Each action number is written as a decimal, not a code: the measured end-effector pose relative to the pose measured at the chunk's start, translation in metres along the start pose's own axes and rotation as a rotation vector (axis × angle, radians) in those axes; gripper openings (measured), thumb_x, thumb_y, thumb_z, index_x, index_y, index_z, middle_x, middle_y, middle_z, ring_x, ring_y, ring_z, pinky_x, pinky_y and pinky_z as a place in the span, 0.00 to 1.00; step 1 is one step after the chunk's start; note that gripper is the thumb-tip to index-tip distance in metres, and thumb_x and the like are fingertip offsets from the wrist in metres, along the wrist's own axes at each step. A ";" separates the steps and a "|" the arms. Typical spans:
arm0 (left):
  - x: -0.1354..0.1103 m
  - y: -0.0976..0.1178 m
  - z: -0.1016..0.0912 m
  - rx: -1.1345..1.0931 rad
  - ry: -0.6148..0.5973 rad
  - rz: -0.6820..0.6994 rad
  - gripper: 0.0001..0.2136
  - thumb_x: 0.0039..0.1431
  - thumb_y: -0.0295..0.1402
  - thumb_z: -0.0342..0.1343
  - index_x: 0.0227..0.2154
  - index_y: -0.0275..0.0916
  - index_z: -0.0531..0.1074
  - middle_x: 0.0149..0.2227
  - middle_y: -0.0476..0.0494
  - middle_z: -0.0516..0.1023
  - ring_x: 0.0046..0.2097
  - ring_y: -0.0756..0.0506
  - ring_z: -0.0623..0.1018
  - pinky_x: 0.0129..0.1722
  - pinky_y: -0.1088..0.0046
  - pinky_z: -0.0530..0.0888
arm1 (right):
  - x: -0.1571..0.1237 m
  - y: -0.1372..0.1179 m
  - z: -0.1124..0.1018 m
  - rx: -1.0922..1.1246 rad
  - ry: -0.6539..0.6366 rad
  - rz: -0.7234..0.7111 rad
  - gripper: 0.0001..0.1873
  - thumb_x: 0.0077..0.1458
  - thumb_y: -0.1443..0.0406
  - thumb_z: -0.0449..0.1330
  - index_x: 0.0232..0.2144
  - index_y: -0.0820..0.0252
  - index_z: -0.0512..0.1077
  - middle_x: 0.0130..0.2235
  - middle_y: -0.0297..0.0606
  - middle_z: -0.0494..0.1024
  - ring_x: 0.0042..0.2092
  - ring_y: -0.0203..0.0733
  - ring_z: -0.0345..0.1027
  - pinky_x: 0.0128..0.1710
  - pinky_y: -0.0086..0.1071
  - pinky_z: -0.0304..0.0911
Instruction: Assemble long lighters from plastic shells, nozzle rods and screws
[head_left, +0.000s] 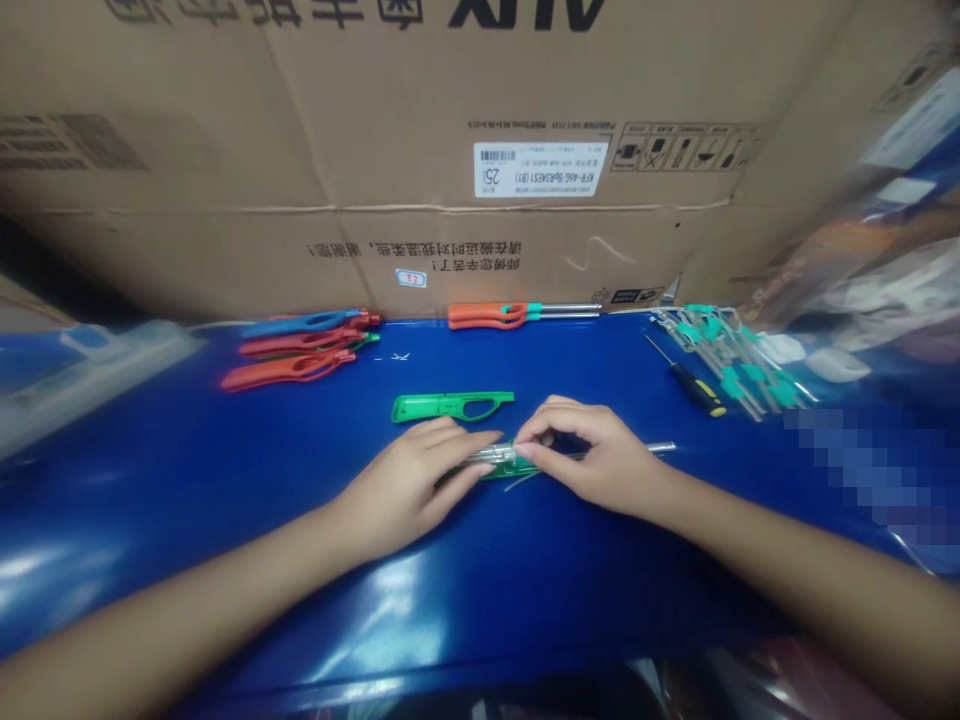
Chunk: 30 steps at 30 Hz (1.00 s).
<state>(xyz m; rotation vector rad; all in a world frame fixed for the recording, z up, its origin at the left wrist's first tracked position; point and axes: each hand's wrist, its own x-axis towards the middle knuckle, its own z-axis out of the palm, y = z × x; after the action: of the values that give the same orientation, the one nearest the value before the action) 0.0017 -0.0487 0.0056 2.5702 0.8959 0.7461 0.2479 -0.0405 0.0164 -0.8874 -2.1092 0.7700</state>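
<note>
A green lighter half with a clear insert and a metal tube [501,460] lies on the blue table [225,480] between my hands. My left hand [409,480] lies flat over its left end, fingers stretched out and pressing it down. The fingers of my right hand [592,450] are curled in a pinch on the part's middle, where a thin wire sticks out. The tube's tip shows to the right of that hand. A separate green shell half [450,405] lies just beyond my hands.
Orange, red and blue lighter shells [300,350] lie at the back left. An orange lighter with a metal tube [517,314] rests against the cardboard box [480,150]. A yellow-black screwdriver [694,385] and several teal-tipped tubes [727,360] lie at the right.
</note>
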 end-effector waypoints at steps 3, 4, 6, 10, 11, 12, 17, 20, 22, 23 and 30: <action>0.001 0.002 -0.001 -0.034 0.003 -0.016 0.14 0.71 0.32 0.50 0.56 0.39 0.71 0.45 0.40 0.81 0.44 0.45 0.79 0.46 0.67 0.77 | 0.000 -0.002 -0.001 -0.012 0.026 0.040 0.06 0.63 0.66 0.58 0.37 0.57 0.76 0.33 0.35 0.78 0.34 0.36 0.68 0.35 0.32 0.65; 0.001 0.002 -0.002 -0.055 0.009 -0.035 0.14 0.71 0.32 0.50 0.56 0.39 0.71 0.47 0.41 0.81 0.46 0.45 0.79 0.47 0.67 0.77 | 0.000 -0.002 -0.002 -0.017 0.034 0.051 0.06 0.64 0.67 0.57 0.37 0.57 0.75 0.33 0.35 0.77 0.33 0.36 0.67 0.34 0.32 0.65; 0.000 0.003 -0.003 -0.107 0.031 -0.083 0.13 0.71 0.32 0.50 0.54 0.39 0.72 0.50 0.42 0.80 0.49 0.45 0.80 0.51 0.67 0.76 | -0.001 -0.003 -0.004 -0.038 0.006 0.031 0.06 0.63 0.69 0.57 0.37 0.57 0.74 0.34 0.35 0.75 0.34 0.36 0.66 0.35 0.32 0.65; 0.000 0.004 -0.004 -0.216 0.047 -0.164 0.12 0.71 0.33 0.51 0.53 0.40 0.72 0.50 0.44 0.81 0.49 0.46 0.80 0.50 0.71 0.76 | -0.004 -0.003 -0.008 -0.203 -0.243 -0.121 0.06 0.59 0.68 0.63 0.40 0.57 0.74 0.42 0.39 0.74 0.45 0.43 0.68 0.47 0.40 0.64; 0.000 0.004 -0.004 -0.239 0.045 -0.181 0.12 0.71 0.33 0.51 0.53 0.40 0.73 0.49 0.45 0.81 0.48 0.47 0.81 0.50 0.71 0.76 | -0.005 -0.002 -0.008 -0.249 -0.296 -0.144 0.06 0.59 0.67 0.63 0.40 0.57 0.74 0.44 0.40 0.74 0.46 0.44 0.67 0.49 0.41 0.64; 0.001 0.004 -0.004 -0.262 0.043 -0.198 0.12 0.70 0.33 0.51 0.52 0.40 0.73 0.48 0.45 0.81 0.47 0.47 0.81 0.49 0.71 0.77 | -0.006 -0.001 -0.007 -0.283 -0.327 -0.158 0.05 0.60 0.67 0.63 0.40 0.57 0.74 0.45 0.40 0.73 0.47 0.44 0.67 0.49 0.42 0.63; 0.002 0.005 -0.005 -0.377 0.046 -0.271 0.12 0.69 0.35 0.53 0.50 0.38 0.75 0.43 0.44 0.82 0.40 0.47 0.80 0.42 0.72 0.77 | -0.006 0.000 -0.006 -0.179 -0.304 -0.095 0.02 0.63 0.68 0.60 0.37 0.57 0.74 0.44 0.40 0.73 0.47 0.42 0.68 0.48 0.39 0.65; 0.003 0.004 -0.007 -0.437 0.033 -0.309 0.12 0.68 0.36 0.54 0.48 0.38 0.76 0.42 0.44 0.81 0.37 0.48 0.78 0.38 0.74 0.75 | -0.006 -0.002 -0.007 -0.059 -0.252 0.002 0.02 0.63 0.67 0.60 0.36 0.57 0.73 0.41 0.37 0.75 0.38 0.37 0.67 0.40 0.32 0.65; 0.003 0.005 -0.010 -0.480 -0.004 -0.350 0.12 0.68 0.37 0.54 0.47 0.37 0.76 0.39 0.44 0.80 0.34 0.49 0.76 0.34 0.75 0.73 | -0.006 -0.003 -0.009 -0.034 -0.223 0.094 0.03 0.62 0.65 0.60 0.35 0.57 0.73 0.34 0.33 0.74 0.29 0.33 0.62 0.31 0.29 0.61; 0.004 0.006 -0.011 -0.505 -0.025 -0.374 0.12 0.67 0.38 0.54 0.46 0.37 0.76 0.37 0.45 0.79 0.32 0.50 0.74 0.32 0.76 0.71 | -0.006 -0.004 -0.009 -0.012 -0.211 0.149 0.04 0.62 0.65 0.60 0.34 0.58 0.73 0.29 0.31 0.72 0.26 0.31 0.58 0.27 0.28 0.57; 0.008 0.013 -0.014 -0.800 -0.092 -0.531 0.15 0.66 0.41 0.55 0.45 0.35 0.77 0.21 0.55 0.64 0.21 0.54 0.58 0.20 0.79 0.57 | -0.003 0.003 -0.004 0.307 -0.203 0.356 0.07 0.58 0.62 0.63 0.34 0.60 0.75 0.23 0.27 0.66 0.24 0.30 0.58 0.24 0.26 0.57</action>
<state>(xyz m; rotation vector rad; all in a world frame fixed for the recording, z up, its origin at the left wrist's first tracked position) 0.0055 -0.0518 0.0263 1.5672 0.9390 0.6380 0.2540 -0.0403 0.0158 -1.0611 -1.9485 1.3789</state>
